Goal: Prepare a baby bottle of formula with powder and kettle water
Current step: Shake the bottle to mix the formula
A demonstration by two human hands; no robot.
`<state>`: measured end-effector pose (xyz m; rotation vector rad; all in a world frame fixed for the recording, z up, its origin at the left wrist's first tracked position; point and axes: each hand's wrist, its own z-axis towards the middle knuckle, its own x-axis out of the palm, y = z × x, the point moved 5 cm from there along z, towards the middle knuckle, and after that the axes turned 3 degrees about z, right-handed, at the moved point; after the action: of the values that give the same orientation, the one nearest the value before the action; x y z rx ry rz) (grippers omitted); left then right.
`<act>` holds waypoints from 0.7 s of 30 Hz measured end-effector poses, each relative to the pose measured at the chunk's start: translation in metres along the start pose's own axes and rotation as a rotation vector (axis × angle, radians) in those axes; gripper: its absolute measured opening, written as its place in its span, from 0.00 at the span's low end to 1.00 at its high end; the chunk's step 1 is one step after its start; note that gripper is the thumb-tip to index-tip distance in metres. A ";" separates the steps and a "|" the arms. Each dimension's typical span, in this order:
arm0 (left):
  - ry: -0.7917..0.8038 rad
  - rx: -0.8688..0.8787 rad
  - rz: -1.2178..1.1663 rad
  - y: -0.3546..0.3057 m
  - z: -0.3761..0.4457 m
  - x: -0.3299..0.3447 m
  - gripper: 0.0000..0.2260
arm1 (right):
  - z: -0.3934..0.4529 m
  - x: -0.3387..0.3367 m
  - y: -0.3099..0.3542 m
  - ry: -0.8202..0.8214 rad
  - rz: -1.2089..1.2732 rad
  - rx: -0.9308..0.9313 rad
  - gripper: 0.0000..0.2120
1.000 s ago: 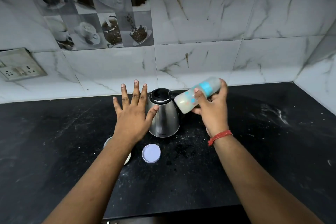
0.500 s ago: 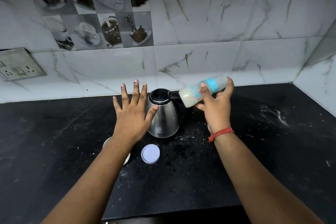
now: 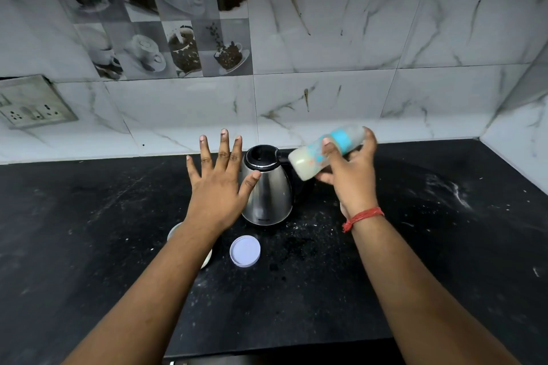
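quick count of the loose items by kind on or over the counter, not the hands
Kettles: 1, the steel kettle standing on the black counter.
Baby bottles: 1, the baby bottle of milky liquid, tilted in the right hand.
Lids: 1, the white lid lying flat.
Containers: 1, a white container mostly hidden under the left forearm.
Total: 4

My right hand (image 3: 353, 178) grips the baby bottle (image 3: 323, 151), tilted, milky liquid inside, above the counter (image 3: 444, 246). My left hand (image 3: 218, 184) spread flat, thumb by the steel kettle (image 3: 267, 190). White lid (image 3: 245, 251) lies nearby.
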<state>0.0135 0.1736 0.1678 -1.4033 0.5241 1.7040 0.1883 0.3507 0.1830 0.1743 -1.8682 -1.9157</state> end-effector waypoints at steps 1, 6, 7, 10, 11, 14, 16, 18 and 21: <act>-0.003 0.002 -0.001 0.000 0.000 0.000 0.39 | 0.002 -0.003 0.001 -0.045 0.028 -0.018 0.37; 0.000 -0.005 0.005 0.001 0.001 0.000 0.39 | 0.002 0.008 -0.002 0.113 -0.063 0.040 0.36; -0.001 -0.009 0.000 0.002 0.001 0.000 0.39 | 0.003 0.004 0.000 0.035 -0.005 0.023 0.36; -0.009 -0.006 0.001 0.002 0.001 -0.002 0.39 | 0.005 0.000 0.004 -0.018 0.001 -0.012 0.36; -0.011 -0.004 0.000 0.003 0.001 -0.003 0.39 | 0.005 0.005 0.003 0.064 -0.060 0.006 0.36; -0.006 -0.014 -0.013 0.004 0.003 -0.003 0.40 | 0.003 0.005 0.004 0.063 -0.042 0.008 0.33; -0.006 -0.013 -0.013 0.002 0.003 -0.003 0.40 | 0.005 -0.004 0.007 -0.066 0.052 -0.040 0.34; -0.013 -0.001 -0.007 0.001 0.002 -0.003 0.39 | 0.005 0.001 0.006 0.006 0.017 -0.012 0.35; -0.011 -0.007 -0.010 0.002 0.004 -0.003 0.38 | 0.003 0.007 0.001 0.121 -0.022 0.054 0.35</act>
<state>0.0097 0.1744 0.1714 -1.3992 0.5045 1.7058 0.1810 0.3510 0.1853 0.3227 -1.8460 -1.8272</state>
